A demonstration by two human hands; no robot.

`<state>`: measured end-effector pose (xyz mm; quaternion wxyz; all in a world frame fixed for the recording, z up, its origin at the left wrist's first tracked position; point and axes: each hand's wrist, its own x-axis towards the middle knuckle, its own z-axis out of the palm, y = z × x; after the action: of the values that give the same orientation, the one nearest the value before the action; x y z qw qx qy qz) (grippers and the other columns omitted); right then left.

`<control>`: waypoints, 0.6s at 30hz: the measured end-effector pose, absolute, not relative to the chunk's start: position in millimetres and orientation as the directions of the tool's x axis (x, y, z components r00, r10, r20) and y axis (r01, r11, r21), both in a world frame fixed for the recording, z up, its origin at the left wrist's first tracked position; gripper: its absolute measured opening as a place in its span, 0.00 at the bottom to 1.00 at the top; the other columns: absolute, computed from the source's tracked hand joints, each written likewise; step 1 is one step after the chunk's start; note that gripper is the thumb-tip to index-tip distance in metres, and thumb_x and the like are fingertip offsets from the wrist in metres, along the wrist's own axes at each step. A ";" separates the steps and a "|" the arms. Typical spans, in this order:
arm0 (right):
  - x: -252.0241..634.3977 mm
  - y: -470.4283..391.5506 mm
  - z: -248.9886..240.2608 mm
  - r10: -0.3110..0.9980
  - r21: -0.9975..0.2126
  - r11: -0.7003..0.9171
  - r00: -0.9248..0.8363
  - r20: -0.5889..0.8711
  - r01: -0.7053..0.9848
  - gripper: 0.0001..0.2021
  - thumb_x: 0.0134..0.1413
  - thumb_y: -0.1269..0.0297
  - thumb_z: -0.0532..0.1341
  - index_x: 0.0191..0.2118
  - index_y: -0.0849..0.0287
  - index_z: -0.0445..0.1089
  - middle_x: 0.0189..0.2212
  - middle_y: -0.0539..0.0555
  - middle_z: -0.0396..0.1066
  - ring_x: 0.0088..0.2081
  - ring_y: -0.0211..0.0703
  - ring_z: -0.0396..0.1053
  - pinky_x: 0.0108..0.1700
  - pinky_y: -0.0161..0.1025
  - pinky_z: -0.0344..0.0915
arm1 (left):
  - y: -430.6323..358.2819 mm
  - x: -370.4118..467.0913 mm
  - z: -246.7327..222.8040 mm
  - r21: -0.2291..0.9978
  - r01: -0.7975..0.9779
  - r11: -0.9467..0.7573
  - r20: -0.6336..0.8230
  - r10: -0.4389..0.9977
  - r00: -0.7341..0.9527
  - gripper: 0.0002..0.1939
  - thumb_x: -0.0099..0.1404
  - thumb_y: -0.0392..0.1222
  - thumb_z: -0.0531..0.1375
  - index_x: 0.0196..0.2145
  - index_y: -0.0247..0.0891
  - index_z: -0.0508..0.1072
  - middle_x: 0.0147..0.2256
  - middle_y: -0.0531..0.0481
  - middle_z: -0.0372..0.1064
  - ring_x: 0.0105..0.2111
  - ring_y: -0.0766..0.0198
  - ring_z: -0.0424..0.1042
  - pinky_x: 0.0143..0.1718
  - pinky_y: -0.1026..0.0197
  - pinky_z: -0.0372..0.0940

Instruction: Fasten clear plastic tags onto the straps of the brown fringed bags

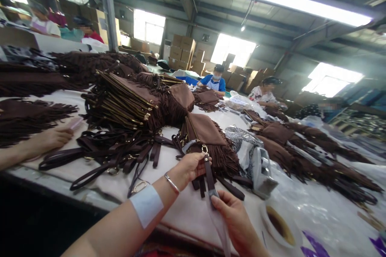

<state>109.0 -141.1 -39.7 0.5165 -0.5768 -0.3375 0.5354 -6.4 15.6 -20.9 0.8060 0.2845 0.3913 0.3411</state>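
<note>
My left hand (193, 166) is closed on the upper end of a dark brown strap (209, 172), just below its gold clasp (205, 149). Lower on the same strap, my right hand (230, 209) pinches a clear plastic strip (218, 229) against it, thumb on top. Behind the strap lies a brown fringed bag (206, 128) with a zipper along its edge. Whether the clasp is hooked to the bag, I cannot tell. A silver bracelet (171, 183) and a pale patch (146, 205) are on my left arm.
Left of my hands lie loose straps (117, 152) and a stack of fringed bags (126, 100). A tape roll (280, 225), a tape dispenser (261, 168) and plastic sheeting (325, 204) lie right. Another person's hand (56, 139) holds a pink comb (75, 123); several people sit beyond.
</note>
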 end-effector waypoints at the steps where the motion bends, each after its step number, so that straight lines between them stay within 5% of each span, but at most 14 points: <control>1: 110.4 -140.1 -41.4 0.939 -0.962 -0.236 0.221 -0.263 -0.141 0.16 0.40 0.54 0.72 0.30 0.62 0.77 0.24 0.51 0.72 0.26 0.38 0.64 0.29 0.33 0.59 | 15.1 -4.5 -20.9 0.727 -0.336 0.598 -0.427 0.778 0.460 0.06 0.63 0.37 0.57 0.32 0.33 0.72 0.29 0.46 0.74 0.27 0.66 0.73 0.31 0.63 0.68; 18: 106.3 -24.7 -28.9 0.898 -0.985 -0.024 0.429 -0.097 -0.172 0.18 0.38 0.54 0.70 0.28 0.67 0.78 0.20 0.54 0.74 0.20 0.38 0.67 0.23 0.35 0.62 | 7.5 -2.3 -25.7 0.802 -0.420 0.425 -0.288 0.891 0.351 0.06 0.54 0.38 0.66 0.27 0.32 0.75 0.27 0.47 0.73 0.28 0.66 0.71 0.34 0.63 0.67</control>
<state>106.3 -24.7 -28.9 0.6224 -0.5719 -0.3174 0.4299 -2.3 7.5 -25.7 0.7583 0.3173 0.3710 0.4321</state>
